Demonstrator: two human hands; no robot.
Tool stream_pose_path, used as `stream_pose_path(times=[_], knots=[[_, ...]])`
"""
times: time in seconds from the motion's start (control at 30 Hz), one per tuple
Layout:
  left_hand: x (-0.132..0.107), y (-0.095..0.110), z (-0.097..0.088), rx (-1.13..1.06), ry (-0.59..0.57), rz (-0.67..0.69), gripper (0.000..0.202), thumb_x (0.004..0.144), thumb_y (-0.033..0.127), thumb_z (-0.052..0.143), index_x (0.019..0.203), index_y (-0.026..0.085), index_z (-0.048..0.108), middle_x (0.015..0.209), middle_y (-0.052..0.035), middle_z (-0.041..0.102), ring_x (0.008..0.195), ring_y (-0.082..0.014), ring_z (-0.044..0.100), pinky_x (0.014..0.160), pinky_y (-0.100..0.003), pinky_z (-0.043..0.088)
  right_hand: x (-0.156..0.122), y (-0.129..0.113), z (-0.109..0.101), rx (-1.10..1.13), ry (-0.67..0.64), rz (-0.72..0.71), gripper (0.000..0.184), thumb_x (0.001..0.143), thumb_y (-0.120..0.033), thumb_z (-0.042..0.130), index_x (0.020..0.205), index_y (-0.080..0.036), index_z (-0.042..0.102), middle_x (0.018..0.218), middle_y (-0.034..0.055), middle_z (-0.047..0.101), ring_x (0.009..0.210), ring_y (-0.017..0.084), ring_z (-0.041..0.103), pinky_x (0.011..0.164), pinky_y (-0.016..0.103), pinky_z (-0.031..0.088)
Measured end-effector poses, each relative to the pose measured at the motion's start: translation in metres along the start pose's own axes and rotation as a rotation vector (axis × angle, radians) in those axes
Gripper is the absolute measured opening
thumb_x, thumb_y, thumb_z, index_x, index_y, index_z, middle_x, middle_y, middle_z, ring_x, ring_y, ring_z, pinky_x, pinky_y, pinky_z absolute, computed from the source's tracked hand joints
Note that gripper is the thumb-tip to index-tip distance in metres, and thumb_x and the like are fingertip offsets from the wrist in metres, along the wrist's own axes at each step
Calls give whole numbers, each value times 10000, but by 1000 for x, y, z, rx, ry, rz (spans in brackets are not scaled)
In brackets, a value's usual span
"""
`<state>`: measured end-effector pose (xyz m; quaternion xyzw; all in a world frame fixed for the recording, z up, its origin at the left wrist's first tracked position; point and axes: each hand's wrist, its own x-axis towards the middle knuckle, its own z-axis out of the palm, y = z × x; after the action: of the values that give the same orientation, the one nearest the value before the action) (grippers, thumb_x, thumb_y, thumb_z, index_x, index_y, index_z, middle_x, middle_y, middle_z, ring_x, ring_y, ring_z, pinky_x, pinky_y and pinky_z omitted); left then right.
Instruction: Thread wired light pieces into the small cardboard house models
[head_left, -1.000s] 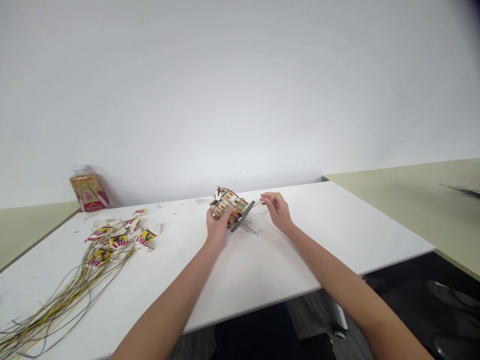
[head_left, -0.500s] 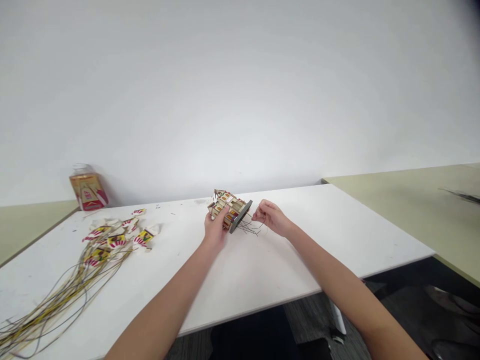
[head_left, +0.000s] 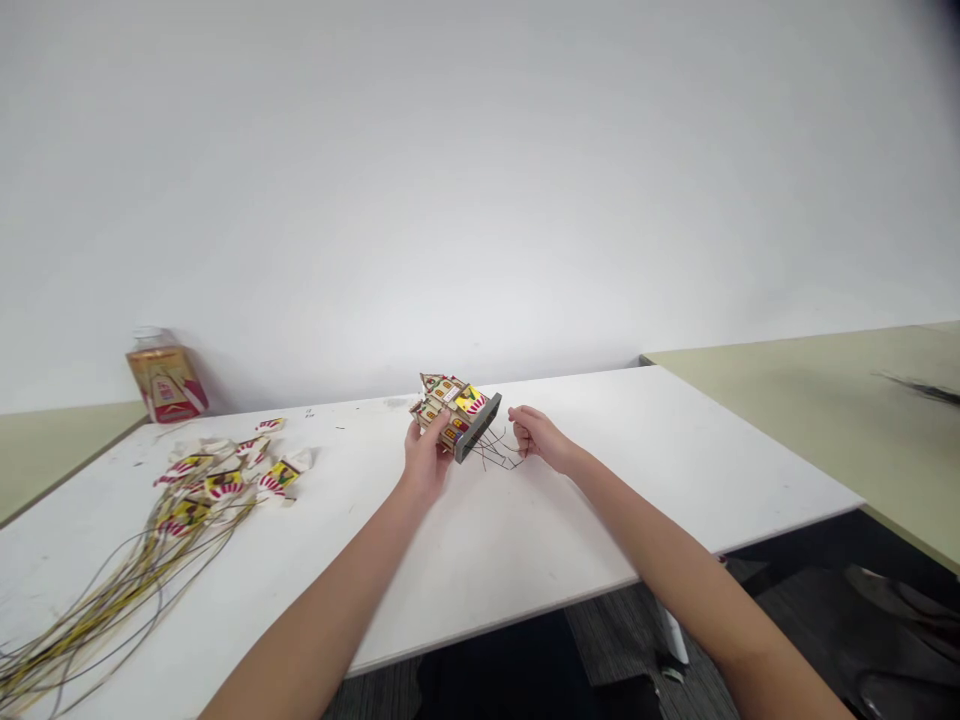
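My left hand (head_left: 424,460) grips a small colourful model house (head_left: 453,410) on a grey base, tilted over the white table (head_left: 525,540). Thin dark wires (head_left: 496,452) stick out from under its base and lie on the table. My right hand (head_left: 538,438) is closed in a pinch at the ends of these wires, just right of the house.
A pile of small red, yellow and white printed pieces (head_left: 225,470) on long yellow-grey wires (head_left: 97,610) lies at the left. A clear bottle with a red label (head_left: 163,376) stands at the back left by the wall. A pale green table (head_left: 840,400) adjoins at the right.
My right hand has come down from a raised position to the wires on the table and closed on them. My left hand has tilted the house slightly.
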<state>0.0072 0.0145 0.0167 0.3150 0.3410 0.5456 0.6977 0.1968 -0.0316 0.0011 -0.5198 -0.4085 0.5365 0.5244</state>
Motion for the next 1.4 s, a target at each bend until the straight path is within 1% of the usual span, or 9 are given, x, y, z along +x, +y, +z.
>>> stream_pose_path(times=[0.23,0.3,0.37,0.5,0.6,0.73,0.93,1.27,1.4], knots=[[-5,-3,1,80,-14,14,562,602,279,821,1090,211,552,1022,-70,693,811,-197,687,644,-285,562,1,-2,-4,-145,184,-275,328,766,-541,616,836,-245,492,578,-87,312,490,84,325,495,242,282],[-6,-4,1,140,-8,43,601,595,274,832,1118,225,540,1039,-73,686,830,-211,692,661,-309,577,0,1,-6,-309,207,-436,281,810,-505,586,916,-253,520,566,-83,299,514,101,343,528,250,301],[-8,-6,1,207,-4,91,662,580,263,848,1156,244,524,1044,-75,680,848,-226,694,676,-338,591,0,3,-9,-599,255,-607,270,850,-459,556,1012,-243,536,587,-67,387,556,117,404,601,272,339],[-7,-11,-1,304,-10,130,770,548,272,875,1214,276,490,1042,-79,671,856,-252,697,675,-391,606,1,4,-16,-1152,449,-792,328,895,-374,519,1167,-192,541,900,64,649,817,192,579,828,365,347],[-5,-15,-3,312,-1,129,753,560,289,874,1208,265,493,1043,-87,670,867,-247,696,703,-391,607,2,3,-21,-1272,514,-901,317,919,-339,499,1203,-202,536,1122,114,658,1028,235,581,947,414,297],[-1,-18,-6,345,4,161,718,588,333,863,1202,267,496,1070,-82,667,906,-229,689,768,-381,597,1,1,-23,-1235,394,-1068,227,944,-265,468,1142,-248,579,1115,71,685,1047,195,599,1016,422,267],[1,-20,-11,446,-36,214,743,612,372,844,1250,279,474,1115,-78,661,947,-205,675,827,-357,571,2,2,-14,-1193,137,-1086,364,946,-160,382,1237,-271,569,1259,61,633,1164,199,549,963,399,370],[-3,-19,-12,353,-43,186,765,532,268,886,1207,259,526,1091,-80,671,926,-200,672,784,-305,564,-3,-3,-15,-1225,98,-1079,347,901,-160,444,1192,-255,608,1043,70,697,940,206,594,859,392,402],[-2,-20,-13,387,-54,205,754,564,300,871,1229,265,517,1102,-83,666,926,-199,670,756,-290,563,-6,-5,-19,-1284,64,-1089,385,867,-141,457,1210,-247,596,977,67,686,897,204,576,830,377,408]])
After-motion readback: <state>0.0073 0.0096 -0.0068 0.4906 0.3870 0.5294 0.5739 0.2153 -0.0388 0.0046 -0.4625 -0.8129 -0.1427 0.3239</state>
